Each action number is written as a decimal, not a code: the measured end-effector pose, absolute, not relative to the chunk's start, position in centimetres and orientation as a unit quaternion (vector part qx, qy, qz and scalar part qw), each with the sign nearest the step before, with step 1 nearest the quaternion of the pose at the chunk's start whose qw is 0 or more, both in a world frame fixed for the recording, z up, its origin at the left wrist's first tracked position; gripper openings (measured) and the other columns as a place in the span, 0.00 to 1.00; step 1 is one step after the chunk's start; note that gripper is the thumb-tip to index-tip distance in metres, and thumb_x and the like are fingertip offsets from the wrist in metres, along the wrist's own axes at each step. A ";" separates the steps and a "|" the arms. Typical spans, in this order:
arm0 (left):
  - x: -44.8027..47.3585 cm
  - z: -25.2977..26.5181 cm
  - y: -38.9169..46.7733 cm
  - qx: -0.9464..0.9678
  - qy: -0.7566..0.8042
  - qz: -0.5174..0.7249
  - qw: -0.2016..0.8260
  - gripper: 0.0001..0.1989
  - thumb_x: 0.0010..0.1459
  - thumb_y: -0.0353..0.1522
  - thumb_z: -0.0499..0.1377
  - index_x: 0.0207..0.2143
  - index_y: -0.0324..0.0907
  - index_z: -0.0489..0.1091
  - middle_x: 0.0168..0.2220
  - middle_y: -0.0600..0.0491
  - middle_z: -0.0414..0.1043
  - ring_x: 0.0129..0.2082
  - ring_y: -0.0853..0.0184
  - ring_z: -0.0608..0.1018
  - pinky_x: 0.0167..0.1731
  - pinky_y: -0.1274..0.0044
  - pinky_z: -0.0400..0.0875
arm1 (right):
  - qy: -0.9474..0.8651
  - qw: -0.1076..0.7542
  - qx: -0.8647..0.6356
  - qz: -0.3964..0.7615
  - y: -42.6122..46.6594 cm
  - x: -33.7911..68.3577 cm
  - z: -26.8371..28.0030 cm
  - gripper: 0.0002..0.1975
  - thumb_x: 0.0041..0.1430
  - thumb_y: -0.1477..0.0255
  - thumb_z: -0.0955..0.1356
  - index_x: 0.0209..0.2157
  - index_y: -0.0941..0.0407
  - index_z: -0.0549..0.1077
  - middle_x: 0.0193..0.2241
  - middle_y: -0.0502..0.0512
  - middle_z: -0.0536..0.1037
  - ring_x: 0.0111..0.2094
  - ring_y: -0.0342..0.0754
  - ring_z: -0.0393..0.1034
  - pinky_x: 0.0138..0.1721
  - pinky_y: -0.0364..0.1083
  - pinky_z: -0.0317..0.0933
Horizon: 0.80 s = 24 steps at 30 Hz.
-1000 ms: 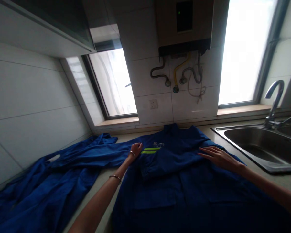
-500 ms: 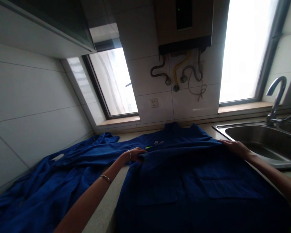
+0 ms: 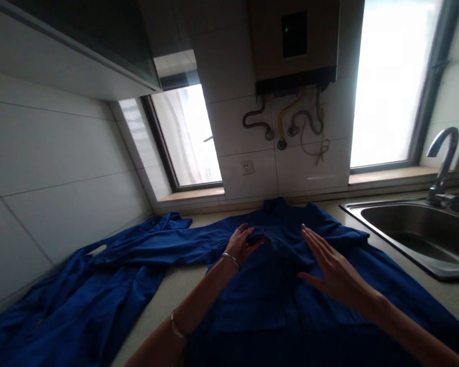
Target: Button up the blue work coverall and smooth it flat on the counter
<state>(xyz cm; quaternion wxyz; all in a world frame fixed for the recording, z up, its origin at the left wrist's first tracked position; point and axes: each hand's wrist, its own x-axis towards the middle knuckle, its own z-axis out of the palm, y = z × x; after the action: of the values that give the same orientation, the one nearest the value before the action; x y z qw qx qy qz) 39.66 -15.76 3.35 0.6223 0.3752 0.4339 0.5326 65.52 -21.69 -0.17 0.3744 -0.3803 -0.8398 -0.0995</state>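
Observation:
A blue work jacket [image 3: 252,306] lies spread over the counter in front of me, its collar toward the wall. My left hand [image 3: 241,245], with bracelets on the arm, is at the chest of the jacket, its fingers and thumb curled round a fold of the cloth. To its right my right hand [image 3: 331,267] hovers over the jacket with fingers stretched out and thumb apart, holding nothing. A folded part of the jacket runs across the chest toward the right. More blue clothing [image 3: 80,300] lies crumpled at the left.
A steel sink [image 3: 390,250] with a faucet [image 3: 443,158] borders the jacket on the right. A water heater [image 3: 294,46] with pipes hangs on the tiled wall, above a socket [image 3: 247,167]. An upper cabinet [image 3: 80,56] juts out at top left.
My right hand has let go of the jacket's right edge and come inward, opening. My left hand has moved right over the chest. The raised cloth has been lowered.

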 end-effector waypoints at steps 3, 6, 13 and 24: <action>42.2 5.0 -18.0 0.423 0.381 0.527 0.631 0.24 0.56 0.34 0.58 0.55 0.43 0.58 0.40 0.48 0.72 0.31 0.65 0.79 0.24 0.81 0.74 | -0.830 0.428 -0.344 -0.093 -22.8 61.2 0.4 0.40 0.57 0.65 0.65 0.64 0.56 0.39 0.62 0.60 0.51 0.60 0.54 0.49 0.56 0.55 0.57; 42.1 5.7 -19.3 0.521 0.341 0.461 0.632 0.24 0.58 0.41 0.54 0.54 0.41 0.59 0.41 0.45 0.71 0.34 0.61 0.78 0.23 0.76 0.75 | -0.819 0.484 -0.305 -0.043 -21.2 60.6 0.0 0.30 0.62 0.71 0.61 0.62 0.52 0.46 0.58 0.58 0.60 0.56 0.50 0.58 0.54 0.51 0.60; 38.6 6.1 -19.7 0.835 0.332 0.397 0.187 0.36 0.42 0.39 0.68 0.55 0.50 0.61 0.53 0.47 0.60 0.53 0.58 0.65 0.50 0.65 0.67 | -0.777 0.504 -0.352 0.135 -19.9 62.5 0.7 0.14 0.61 0.67 0.62 0.47 0.55 0.61 0.33 0.53 0.76 0.29 0.43 0.71 0.31 0.41 0.65; 40.0 5.4 -19.4 0.847 0.287 0.429 0.127 0.13 0.55 0.36 0.59 0.42 0.40 0.73 0.34 0.51 0.76 0.31 0.70 0.76 0.33 0.80 0.70 | -0.787 0.506 -0.314 0.164 -20.9 63.0 2.4 0.16 0.62 0.67 0.60 0.50 0.53 0.70 0.39 0.54 0.77 0.36 0.47 0.73 0.39 0.43 0.66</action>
<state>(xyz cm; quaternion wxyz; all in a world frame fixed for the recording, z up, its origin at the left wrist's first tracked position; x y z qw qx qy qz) 40.01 -19.45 5.39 0.1267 0.8467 0.2875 0.4294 63.02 -20.91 2.44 0.5061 -0.3136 -0.7865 0.1640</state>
